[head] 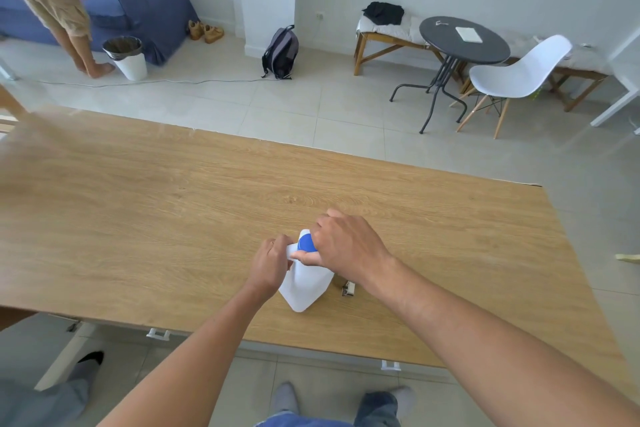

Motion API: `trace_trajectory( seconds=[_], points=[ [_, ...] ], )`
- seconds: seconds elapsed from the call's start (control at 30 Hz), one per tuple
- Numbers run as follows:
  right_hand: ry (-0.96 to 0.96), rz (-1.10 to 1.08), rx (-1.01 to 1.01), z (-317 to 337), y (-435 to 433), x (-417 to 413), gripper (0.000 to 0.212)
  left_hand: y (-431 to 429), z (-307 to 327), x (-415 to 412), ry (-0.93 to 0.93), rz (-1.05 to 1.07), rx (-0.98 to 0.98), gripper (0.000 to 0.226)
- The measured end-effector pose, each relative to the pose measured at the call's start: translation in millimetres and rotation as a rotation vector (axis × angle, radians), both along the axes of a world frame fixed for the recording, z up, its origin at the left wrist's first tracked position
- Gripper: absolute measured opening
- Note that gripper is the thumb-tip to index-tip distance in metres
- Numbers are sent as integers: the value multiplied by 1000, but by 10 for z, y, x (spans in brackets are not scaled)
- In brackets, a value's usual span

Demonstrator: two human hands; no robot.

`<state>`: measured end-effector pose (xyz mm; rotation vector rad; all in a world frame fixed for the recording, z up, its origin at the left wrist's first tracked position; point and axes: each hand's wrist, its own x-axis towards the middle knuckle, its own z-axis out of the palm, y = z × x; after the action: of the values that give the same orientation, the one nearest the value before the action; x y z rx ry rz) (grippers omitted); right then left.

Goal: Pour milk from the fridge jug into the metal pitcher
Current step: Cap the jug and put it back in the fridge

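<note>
White milk jug (304, 284) near the bench's (138, 218) front edge: your left hand (272, 262) grips its handle, right hand (341, 244) pinches the blue cap (306, 242). Unscrew next, then pour.

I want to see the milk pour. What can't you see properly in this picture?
- Metal pitcher: mostly hidden behind the right forearm; only a sliver shows.
- Blue cap: partly covered by the right hand.
- Jug handle: hidden under the left hand.
- Milk level: the jug is opaque.
</note>
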<state>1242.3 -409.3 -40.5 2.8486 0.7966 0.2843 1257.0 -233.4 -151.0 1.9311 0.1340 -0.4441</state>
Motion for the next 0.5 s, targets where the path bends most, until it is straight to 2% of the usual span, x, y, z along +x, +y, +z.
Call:
trace_trajectory(
  seconds=[0.17,0.37,0.5],
  points=[
    [-33,-78,-73,-52,95,-93,72,-60,47,-97,56,146,-131,42],
    [-20,-249,-130,-207,195,-119,73,-132,126,-156,10,195,-122,48],
    [30,-355,-94,-370,263,-126,67,-161,164,-250,3,231,-126,42]
  ],
)
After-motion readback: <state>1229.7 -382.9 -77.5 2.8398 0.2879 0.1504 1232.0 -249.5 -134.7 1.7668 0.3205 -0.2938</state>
